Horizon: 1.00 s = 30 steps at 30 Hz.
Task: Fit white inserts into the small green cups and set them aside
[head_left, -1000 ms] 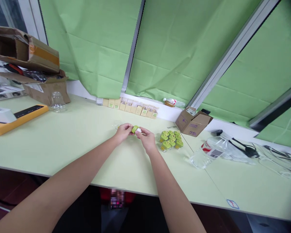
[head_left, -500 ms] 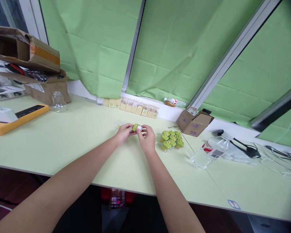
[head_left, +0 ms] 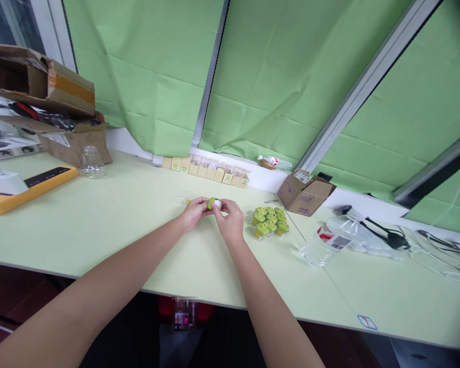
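My left hand [head_left: 193, 213] is closed around a small green cap [head_left: 210, 202] above the middle of the table. My right hand [head_left: 231, 221] pinches a small white rounded piece [head_left: 217, 204] against the cap's open side. Fingers hide part of both, so how far the white piece sits inside cannot be seen. Just beyond my left hand lies a small clear plastic cup [head_left: 184, 196] with a bit of yellow by it. Several little clear containers with green caps and loops [head_left: 270, 222] stand grouped to the right of my right hand.
A row of small cardboard boxes [head_left: 210, 171] lines the back edge. Further right are an open carton [head_left: 305, 193], a large clear bottle [head_left: 329, 237] and cables. On the left stand a clear jar [head_left: 92, 163], a yellow power strip [head_left: 49, 186] and stacked cardboard boxes [head_left: 71, 138].
My right hand has shifted slightly left, with the white piece held against the green cap. The objects around stay where they were; the view has moved a little.
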Each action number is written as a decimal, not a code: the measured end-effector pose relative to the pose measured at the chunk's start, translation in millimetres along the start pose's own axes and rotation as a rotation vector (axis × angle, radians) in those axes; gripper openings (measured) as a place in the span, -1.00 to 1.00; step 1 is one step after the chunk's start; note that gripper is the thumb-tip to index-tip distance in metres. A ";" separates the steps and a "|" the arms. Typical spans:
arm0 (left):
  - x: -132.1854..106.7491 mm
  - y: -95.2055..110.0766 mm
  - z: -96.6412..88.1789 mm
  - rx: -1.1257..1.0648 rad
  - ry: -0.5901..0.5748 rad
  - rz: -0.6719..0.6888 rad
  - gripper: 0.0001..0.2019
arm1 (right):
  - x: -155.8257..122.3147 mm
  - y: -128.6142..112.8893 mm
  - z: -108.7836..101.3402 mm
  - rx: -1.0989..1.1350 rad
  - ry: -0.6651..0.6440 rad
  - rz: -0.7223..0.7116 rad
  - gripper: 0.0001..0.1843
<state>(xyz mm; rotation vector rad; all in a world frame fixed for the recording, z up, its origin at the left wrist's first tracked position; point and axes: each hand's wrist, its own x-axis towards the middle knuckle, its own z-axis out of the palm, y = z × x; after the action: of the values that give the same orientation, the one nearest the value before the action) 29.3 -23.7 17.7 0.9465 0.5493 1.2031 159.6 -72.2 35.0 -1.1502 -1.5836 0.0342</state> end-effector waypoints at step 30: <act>2.6 6.8 -3.3 -0.036 -0.019 -0.076 -0.87 | 6.2 -2.7 -2.0 0.340 -0.090 0.228 -0.54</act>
<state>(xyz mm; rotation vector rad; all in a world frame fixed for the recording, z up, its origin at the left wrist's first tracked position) 23.9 -19.8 22.0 0.8981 0.5428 1.1311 160.0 -70.6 41.8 -1.0636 -1.4484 0.4932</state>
